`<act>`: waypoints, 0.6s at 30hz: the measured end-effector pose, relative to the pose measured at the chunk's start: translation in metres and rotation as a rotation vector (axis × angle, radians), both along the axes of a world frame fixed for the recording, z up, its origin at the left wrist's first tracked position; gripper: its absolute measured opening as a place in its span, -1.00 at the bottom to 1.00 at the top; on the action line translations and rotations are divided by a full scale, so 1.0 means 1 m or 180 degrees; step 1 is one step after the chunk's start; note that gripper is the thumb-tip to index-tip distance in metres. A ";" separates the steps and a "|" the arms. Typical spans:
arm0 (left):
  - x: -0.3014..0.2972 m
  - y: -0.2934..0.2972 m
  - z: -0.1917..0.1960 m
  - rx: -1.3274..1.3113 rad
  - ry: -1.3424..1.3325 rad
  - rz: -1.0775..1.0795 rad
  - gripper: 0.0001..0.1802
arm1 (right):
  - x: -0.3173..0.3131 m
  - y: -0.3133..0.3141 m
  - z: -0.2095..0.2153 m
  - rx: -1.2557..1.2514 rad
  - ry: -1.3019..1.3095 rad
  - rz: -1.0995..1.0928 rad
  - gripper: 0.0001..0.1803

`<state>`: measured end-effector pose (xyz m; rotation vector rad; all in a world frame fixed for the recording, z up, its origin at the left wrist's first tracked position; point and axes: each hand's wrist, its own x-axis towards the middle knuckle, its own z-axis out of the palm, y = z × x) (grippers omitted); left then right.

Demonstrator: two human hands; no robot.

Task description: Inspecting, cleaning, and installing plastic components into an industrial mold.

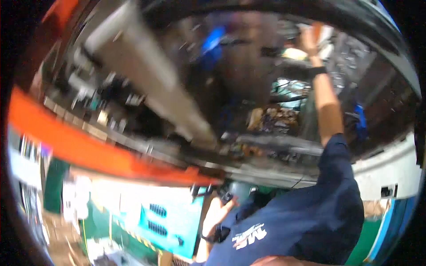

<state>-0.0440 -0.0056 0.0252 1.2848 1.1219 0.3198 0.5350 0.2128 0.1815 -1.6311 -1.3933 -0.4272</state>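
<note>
— Where's the right hand now?

— Up high, arm at full stretch, in among the parts on the underside of the car. There's a black band on that wrist, and the fingers are up against a pale part with a bit of orange on it, near the top right.

— Has it got hold of it?

— I can't tell. It's all blur up there. The hand is at the part, but whether it's clenched on it or only resting, I can't say.

— And the left hand?

— Low down, just in front of the navy shirt, below the orange beam. There's a dark object right at its fingertips and a watch on the wrist.

— Gripping that one?

— Can't tell either. The fingers touch it or sit just beside it, and the blur hides the rest.

— What else is around?

— A long grey pipe runs slantwise under the car, from upper left down toward the middle. There's a blue blur near the top and another blue piece right of the raised forearm. The white edge of the car body curves along the right. Down below, left of the low hand, stands a teal cabinet with dark vent slots.
</note>
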 end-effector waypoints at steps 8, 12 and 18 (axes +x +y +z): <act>-0.119 0.000 -0.051 0.1048 0.1515 -0.0047 -0.70 | -0.142 -0.213 -0.011 0.0322 0.4094 0.0909 -0.74; -0.171 -0.047 -0.132 0.1036 0.2026 0.1103 -0.65 | -0.283 -0.269 -0.032 -0.1685 0.1130 0.2019 -0.68; -0.306 -0.035 -0.270 0.0598 0.2673 0.1575 -0.56 | -0.569 -0.218 -0.172 -0.4375 0.2876 0.3789 -0.78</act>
